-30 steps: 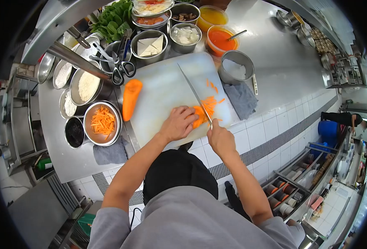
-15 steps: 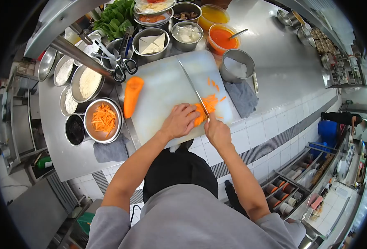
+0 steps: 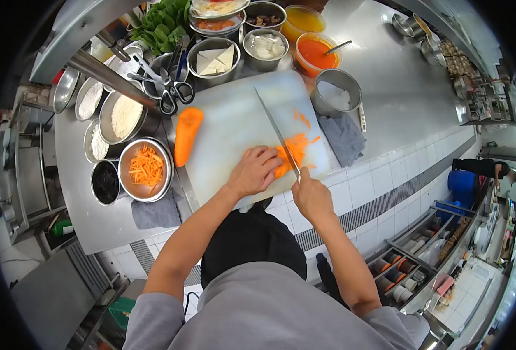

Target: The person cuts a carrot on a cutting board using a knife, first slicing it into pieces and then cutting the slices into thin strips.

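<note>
My right hand (image 3: 311,195) is closed round the handle of a long knife (image 3: 276,129), its blade pointing away over the white cutting board (image 3: 229,125). With curled fingers my left hand (image 3: 254,171) presses on a carrot piece (image 3: 282,165), left of the blade. Thin carrot strips (image 3: 297,144) lie to the blade's right, a few farther up the board. A larger peeled carrot (image 3: 187,136) rests at the board's left edge. Carrot shreds (image 3: 147,166) fill a metal bowl at the left.
Behind the board stand a bowl of white blocks (image 3: 215,61), a tub of orange liquid (image 3: 316,54) and scissors (image 3: 176,96). A metal container (image 3: 335,93) and grey cloth (image 3: 342,139) sit at its right. Another person (image 3: 484,168) stands far right.
Over the last second the knife has shifted slightly along the carrot, moving left and then back right, with my right hand. My left hand has stayed nearly still on the carrot.
</note>
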Tool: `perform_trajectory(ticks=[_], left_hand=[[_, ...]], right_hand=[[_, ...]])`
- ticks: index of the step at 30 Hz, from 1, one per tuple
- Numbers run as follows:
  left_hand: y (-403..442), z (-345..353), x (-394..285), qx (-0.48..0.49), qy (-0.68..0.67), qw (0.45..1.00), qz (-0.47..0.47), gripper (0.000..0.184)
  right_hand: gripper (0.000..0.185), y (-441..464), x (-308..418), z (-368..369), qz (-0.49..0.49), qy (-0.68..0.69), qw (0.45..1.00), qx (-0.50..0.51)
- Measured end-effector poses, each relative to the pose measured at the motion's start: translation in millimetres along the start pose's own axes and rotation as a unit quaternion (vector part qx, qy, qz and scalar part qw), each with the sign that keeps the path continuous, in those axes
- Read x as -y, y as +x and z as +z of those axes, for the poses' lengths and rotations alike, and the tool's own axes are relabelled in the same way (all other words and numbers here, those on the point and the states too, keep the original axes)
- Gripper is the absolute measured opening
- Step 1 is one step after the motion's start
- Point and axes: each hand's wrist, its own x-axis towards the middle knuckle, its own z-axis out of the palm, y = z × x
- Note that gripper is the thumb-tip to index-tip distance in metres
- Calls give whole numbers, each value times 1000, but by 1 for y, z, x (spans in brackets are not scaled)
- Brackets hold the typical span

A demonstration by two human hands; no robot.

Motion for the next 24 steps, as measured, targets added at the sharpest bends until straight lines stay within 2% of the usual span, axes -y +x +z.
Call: perform_trajectory(ticks=[6, 9, 14, 16, 18, 22, 24], left_hand=[[3, -1, 0, -22, -7, 1000, 12, 30], [3, -6, -5, -15, -30, 999, -20, 29], [2, -22, -9, 71, -27, 995, -70, 29], [2, -20, -5, 63, -26, 996, -58, 30], [0, -19, -3, 58, -27, 997, -49, 31], [1, -15, -3, 45, -28, 998, -43, 30], [-5, -16, -2, 41, -25, 998, -45, 30]], right_hand=[[25, 26, -4, 33, -5, 25, 999, -35], [25, 26, -6, 31, -10, 24, 999, -36], [25, 23, -5, 22, -12, 29, 999, -35], [25, 19, 1, 5, -18, 27, 999, -37], [26, 3, 7, -10, 2, 9, 1000, 4], [25, 14, -4, 24, 10, 14, 1000, -17], [25, 23, -3, 29, -16, 16, 999, -47]])
